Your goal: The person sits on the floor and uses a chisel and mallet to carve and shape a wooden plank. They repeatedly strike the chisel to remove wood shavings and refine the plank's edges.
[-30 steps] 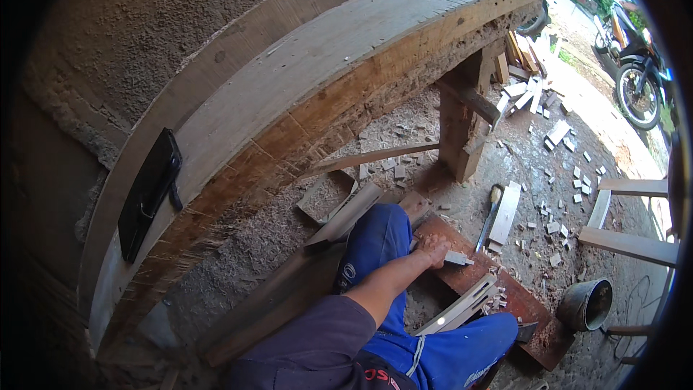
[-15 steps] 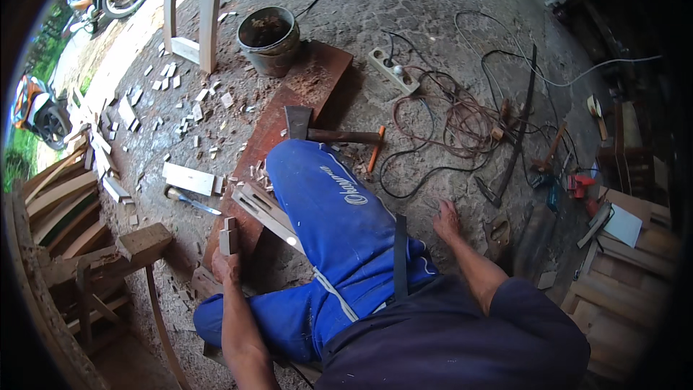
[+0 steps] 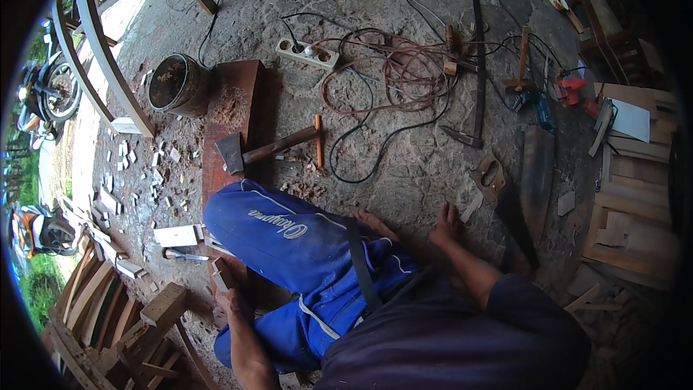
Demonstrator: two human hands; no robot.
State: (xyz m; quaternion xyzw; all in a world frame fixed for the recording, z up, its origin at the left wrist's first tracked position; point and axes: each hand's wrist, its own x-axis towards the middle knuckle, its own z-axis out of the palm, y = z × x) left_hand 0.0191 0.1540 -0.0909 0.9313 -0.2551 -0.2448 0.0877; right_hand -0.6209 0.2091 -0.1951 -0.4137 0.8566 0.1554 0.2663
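Pale wood in the left hand, and it's a firm grasp: fingers wrap the small wooden piece, its far end poking out past them, just left of the blue trousers. Over to the right hand, low over the concrete floor, fingers pointing ahead; whether anything sits under them, I can't tell. Near its fingertips lies a light wood sliver, and just beyond, a handsaw with its wooden grip foremost.

Up ahead, a hatchet rests its head on the reddish plank, handle reaching right to an orange stick. Sawdust covers the plank's far part, and a bucket stands right beside it. Left of the plank, a chisel lies just below a whitish board, with offcuts scattered beyond.
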